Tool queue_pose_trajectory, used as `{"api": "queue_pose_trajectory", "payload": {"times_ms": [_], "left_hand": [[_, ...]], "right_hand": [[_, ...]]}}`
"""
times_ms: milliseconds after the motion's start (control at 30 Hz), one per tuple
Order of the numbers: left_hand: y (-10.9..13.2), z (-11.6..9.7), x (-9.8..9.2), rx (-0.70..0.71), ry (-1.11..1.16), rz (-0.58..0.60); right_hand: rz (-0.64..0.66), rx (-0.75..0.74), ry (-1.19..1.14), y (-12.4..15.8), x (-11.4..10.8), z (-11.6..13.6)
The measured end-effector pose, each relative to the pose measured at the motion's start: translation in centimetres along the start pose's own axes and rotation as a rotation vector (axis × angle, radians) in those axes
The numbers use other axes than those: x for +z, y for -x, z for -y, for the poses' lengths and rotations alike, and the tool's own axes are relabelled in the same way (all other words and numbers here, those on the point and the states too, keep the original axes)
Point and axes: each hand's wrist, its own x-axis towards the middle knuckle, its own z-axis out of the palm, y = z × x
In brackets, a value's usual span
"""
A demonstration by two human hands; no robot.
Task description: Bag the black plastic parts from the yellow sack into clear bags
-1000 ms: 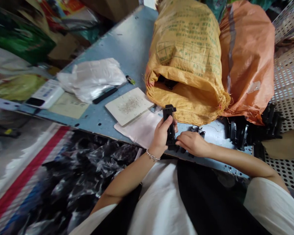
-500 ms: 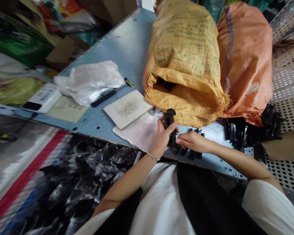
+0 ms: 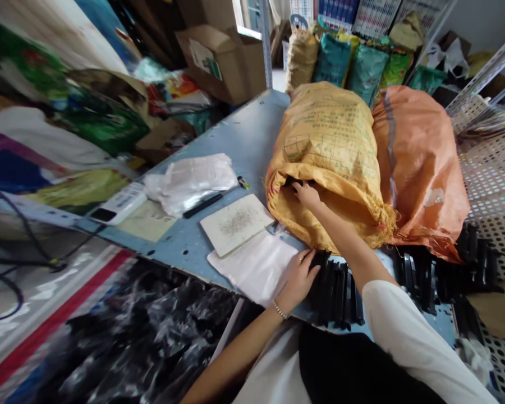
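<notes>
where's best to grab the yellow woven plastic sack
Take the yellow woven plastic sack by its loose, frayed lower rim, coming from the near side, where the mouth faces you: the fabric folds there and looks easy to pinch, while the bulging body offers little slack.

Nothing here can be read with certainty. The yellow woven sack [image 3: 328, 134] bears rows of green printed characters and a green ruled grid, too small to make out. A white packet [image 3: 120, 203] on the tabletop [image 3: 246, 134] has blue print, and a cardboard carton [image 3: 219, 64] has a white label, both illegible.
</notes>
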Motion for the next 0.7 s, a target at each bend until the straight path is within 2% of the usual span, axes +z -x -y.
{"api": "queue_pose_trajectory", "payload": {"times_ms": [100,167,200,267,300,367,433,500,600,633,700], "left_hand": [[-1.6,-0.4,-3.8,-0.113,0.348,-0.122],[-3.5,-1.0,-5.8,-0.235,0.674,-0.203],[-4.5,-1.3,-6.4,-0.294,0.82,-0.192],[-6.1,-1.9,-6.6,-0.378,0.99,-0.092],[-6.6,-2.1,-6.3,-0.399,1.003,-0.048],[-6.8,-2.6,-5.3,-0.408,0.964,-0.037],[-6.2,-3.2,-4.4,-0.406,0.941,-0.065],[-5.2,-3.9,-4.1,-0.403,0.949,-0.033],[-3.7,-5.2,-4.7,-0.335,0.991,0.124],[-3.3,-5.7,-4.9,-0.315,0.997,0.182],[-2.5,-6.5,-5.3,-0.297,0.966,0.279]], "right_hand": [[-0.083,-0.091,-0.033,3.1,0.9,-0.3],[-0.183,-0.247,-0.1,7.6,1.8,-0.2],[-0.194,-0.349,-0.122,10.2,2.2,-0.1],[-0.131,-0.567,-0.107,15.5,2.7,0.4],[-0.103,-0.639,-0.092,17.7,2.7,0.6],[-0.087,-0.708,-0.1,20.8,2.4,0.6],[-0.138,-0.704,-0.165,21.8,1.7,0.0],[-0.239,-0.571,-0.23,21.4,0.7,-1.1],[-0.334,-0.306,-0.185,19.7,-0.7,-2.9],[-0.323,-0.284,-0.142,19.3,-1.1,-3.3],[-0.252,-0.335,-0.081,18.8,-1.6,-3.6]]}}
